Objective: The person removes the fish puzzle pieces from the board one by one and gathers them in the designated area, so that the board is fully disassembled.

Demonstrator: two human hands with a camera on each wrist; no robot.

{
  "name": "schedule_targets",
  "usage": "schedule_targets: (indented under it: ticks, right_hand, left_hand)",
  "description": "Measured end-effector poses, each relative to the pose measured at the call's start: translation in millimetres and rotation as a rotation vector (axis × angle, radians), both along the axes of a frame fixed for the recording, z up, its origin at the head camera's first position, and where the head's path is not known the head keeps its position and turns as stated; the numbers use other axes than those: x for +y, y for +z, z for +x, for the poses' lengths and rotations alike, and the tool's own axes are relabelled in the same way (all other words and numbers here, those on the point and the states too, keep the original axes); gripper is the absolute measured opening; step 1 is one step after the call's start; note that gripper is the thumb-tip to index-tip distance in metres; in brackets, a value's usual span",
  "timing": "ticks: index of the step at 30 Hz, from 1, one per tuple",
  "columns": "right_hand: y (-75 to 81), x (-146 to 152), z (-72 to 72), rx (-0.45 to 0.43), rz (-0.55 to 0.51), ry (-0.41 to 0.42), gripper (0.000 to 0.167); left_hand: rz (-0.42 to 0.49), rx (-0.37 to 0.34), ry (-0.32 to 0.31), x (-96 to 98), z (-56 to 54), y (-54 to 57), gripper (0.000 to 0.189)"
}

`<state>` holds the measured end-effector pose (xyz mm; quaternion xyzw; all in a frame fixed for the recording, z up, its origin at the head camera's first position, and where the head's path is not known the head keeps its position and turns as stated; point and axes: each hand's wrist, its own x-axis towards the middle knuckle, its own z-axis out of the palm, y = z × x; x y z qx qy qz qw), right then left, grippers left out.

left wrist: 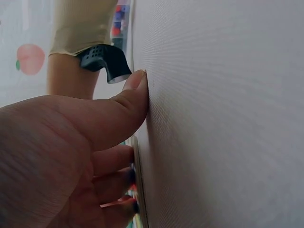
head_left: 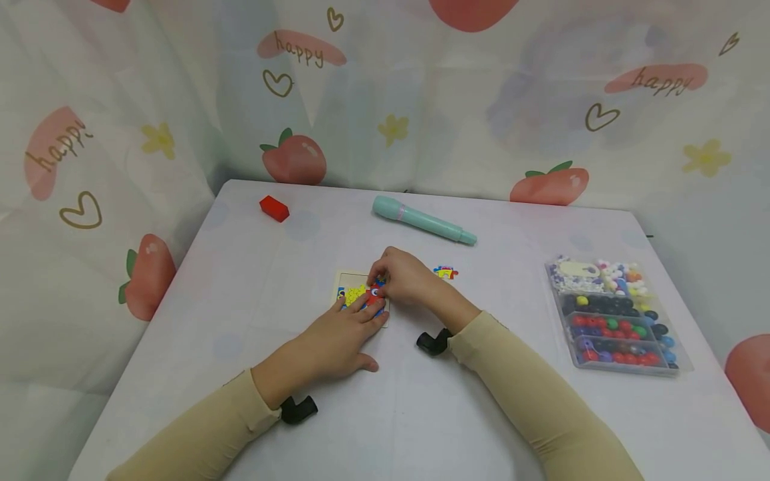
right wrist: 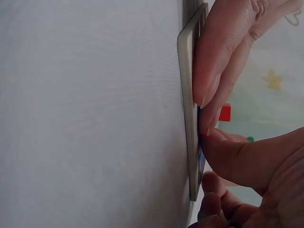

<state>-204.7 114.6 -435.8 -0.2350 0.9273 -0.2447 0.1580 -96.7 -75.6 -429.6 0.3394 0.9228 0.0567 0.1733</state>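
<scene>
A small jigsaw puzzle in a wooden tray [head_left: 340,276] lies mid-table, with yellow, red and blue picture parts showing. Spread over its lower part is my left hand [head_left: 337,337], its fingertips resting on the pieces and thumb out on the tabletop. My right hand [head_left: 404,277] bends over the tray's upper right, thumb and fingertips pinching a red and blue puzzle piece [head_left: 380,283] there. In the right wrist view, the fingertips meet low at the tray edge [right wrist: 187,118], mostly hiding the piece. A loose colourful puzzle piece [head_left: 446,272] lies right of the tray.
Behind the tray lies a mint-green microphone-shaped object [head_left: 424,220]. A red block [head_left: 274,208] sits at the back left. On the right is a clear compartment box [head_left: 619,321] of coloured beads. A printed curtain [head_left: 409,87] hangs beyond the table.
</scene>
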Motion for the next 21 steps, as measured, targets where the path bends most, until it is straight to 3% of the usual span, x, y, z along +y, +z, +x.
schedule_targets:
  ticks: [21]
  right_hand:
    - [4.5,-2.6,9.5,0.051,-0.03,0.007,0.024]
  left_hand:
    - [-0.001,-0.012,0.007,0.5,-1.2,-0.9,0.091]
